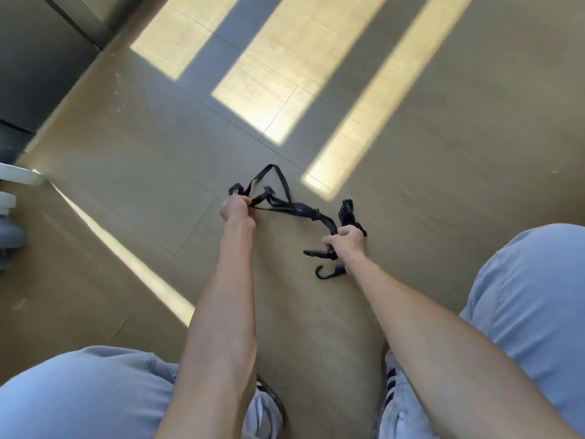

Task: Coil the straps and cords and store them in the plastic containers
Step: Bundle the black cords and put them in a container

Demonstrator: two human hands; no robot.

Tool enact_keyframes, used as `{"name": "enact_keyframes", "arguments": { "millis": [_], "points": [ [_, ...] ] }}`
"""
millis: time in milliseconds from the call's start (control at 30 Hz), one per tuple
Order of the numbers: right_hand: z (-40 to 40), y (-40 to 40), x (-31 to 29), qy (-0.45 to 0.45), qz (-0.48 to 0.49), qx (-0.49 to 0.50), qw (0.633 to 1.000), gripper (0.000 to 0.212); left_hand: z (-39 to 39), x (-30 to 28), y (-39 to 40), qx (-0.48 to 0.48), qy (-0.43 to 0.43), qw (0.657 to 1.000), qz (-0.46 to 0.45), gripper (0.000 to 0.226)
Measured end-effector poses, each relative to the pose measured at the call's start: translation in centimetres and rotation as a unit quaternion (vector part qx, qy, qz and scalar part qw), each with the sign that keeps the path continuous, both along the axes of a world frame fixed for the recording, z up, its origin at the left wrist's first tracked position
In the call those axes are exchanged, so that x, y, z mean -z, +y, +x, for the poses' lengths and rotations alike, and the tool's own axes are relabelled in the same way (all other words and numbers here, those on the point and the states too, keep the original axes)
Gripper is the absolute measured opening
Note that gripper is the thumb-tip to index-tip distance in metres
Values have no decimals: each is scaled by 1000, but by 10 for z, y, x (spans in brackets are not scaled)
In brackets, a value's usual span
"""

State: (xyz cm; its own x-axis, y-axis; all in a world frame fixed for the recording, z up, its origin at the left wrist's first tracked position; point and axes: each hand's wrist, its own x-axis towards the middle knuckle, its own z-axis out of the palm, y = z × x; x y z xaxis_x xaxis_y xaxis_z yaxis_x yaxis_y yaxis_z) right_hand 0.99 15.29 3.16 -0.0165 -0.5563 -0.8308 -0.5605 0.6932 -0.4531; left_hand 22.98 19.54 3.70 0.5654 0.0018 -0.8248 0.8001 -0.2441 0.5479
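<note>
Tan wood-plank floor (443, 153) is lying under everything, sunlight bars crossing it. Tangled black webbing strap (300, 208) is hanging between both hands above the floor — left hand (235, 209) is gripping one looped end, right hand (346, 245) gripping the other. Black plastic hook (327, 273) is dangling just below the right hand.

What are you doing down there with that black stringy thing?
A person crouched over the wooden floor holds a tangle of black straps in both hands. The left hand grips one bunch; the right hand grips the other end, where a hook dangles. Nothing is coiled yet, and no container is in view.
</note>
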Motion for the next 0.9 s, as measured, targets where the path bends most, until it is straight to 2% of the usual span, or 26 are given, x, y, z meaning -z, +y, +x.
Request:
{"name": "enact_keyframes", "arguments": {
  "millis": [33,67,133,200,300,400,467,533,667,700,767,833,900],
  "points": [
    [-2,-1,2,89,-56,-9,994,24,-2,5,3,40,-29,996,77,17],
    [-4,-2,3,144,-100,-6,984,22,-6,10,8,91,-54,982,156,21],
    [-6,-7,7,186,-167,-18,968,24,-17,20,22,157,-88,943,279,44],
    [-8,-13,15,198,-225,-80,950,27,-22,26,31,119,-132,928,329,44],
    [-11,-19,25,204,-278,-115,931,30,-19,30,36,5,-173,929,327,32],
    [-13,-17,31,237,-244,-98,935,37,-16,35,43,-55,-177,940,286,36],
    [-16,-13,35,250,-179,-111,945,43,-20,38,44,-19,-205,941,270,35],
    [-17,-10,38,250,-152,-95,952,42,-25,45,44,46,-211,936,278,44],
    [-11,-6,33,223,-226,-37,948,7,-34,60,51,102,-109,930,337,41],
    [-7,-6,31,215,-247,-41,944,8,-36,61,53,130,-86,929,336,45],
    [0,-8,29,201,-266,-79,939,13,-42,62,53,193,-78,921,329,42],
    [3,-8,31,214,-288,-183,915,30,-44,61,48,227,-99,914,321,29],
    [3,-6,37,233,-302,-259,887,38,-40,58,40,214,-113,935,258,17]
  ]
}}
